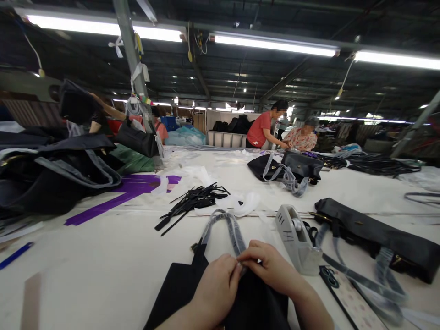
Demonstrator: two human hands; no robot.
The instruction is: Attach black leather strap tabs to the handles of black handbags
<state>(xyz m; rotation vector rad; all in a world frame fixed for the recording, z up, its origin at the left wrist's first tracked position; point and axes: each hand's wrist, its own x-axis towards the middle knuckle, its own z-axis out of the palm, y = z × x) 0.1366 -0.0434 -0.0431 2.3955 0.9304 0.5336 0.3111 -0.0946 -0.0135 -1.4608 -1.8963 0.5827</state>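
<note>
A black bag (175, 288) lies on the table right in front of me, partly covered by my forearms. Its handle (235, 229) is wrapped in clear plastic and loops up away from me. My left hand (218, 282) is closed, thumb and fingers pinching at the base of that handle. Against it, my right hand (266, 266) pinches the same spot with bent fingers. What exactly lies between the fingertips is hidden. Just beyond my right hand stands a grey tape dispenser (299, 247). A bunch of black strips (195, 201) lies past the handle.
Black bags (58, 178) are piled at the left beside purple strips (127, 192). On the right are another black bag (374, 233) and a phone (350, 298). Farther back sit more bags (292, 167). Several people work across the table (103, 261), one in a red shirt (259, 130).
</note>
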